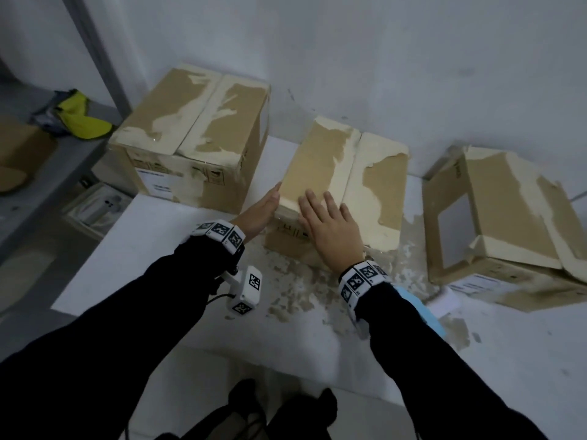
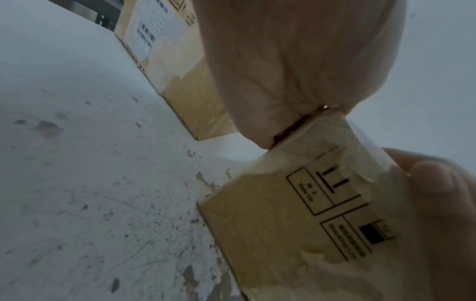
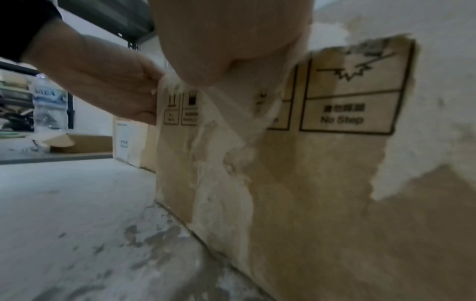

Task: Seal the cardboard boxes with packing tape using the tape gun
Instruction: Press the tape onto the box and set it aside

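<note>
Three torn, tape-scarred cardboard boxes stand on a white table [image 1: 165,249]. The middle box [image 1: 343,173] has its flaps shut. My left hand [image 1: 263,208] presses flat against the box's near left corner, fingers straight. My right hand [image 1: 327,227] lies palm down over the top front edge, fingers spread. The left wrist view shows the palm [image 2: 296,67] against the box's corner [image 2: 296,203]. In the right wrist view the box's printed front [image 3: 322,163] fills the picture, with my left hand [image 3: 103,85] at its far edge. No tape gun shows clearly.
A bigger box [image 1: 190,134] stands at the back left, a dented one [image 1: 508,223] on the right. Paper scraps [image 1: 305,290] litter the table in front. A blue and white object [image 1: 438,306] lies partly hidden behind my right wrist. A shelf [image 1: 47,173] stands left.
</note>
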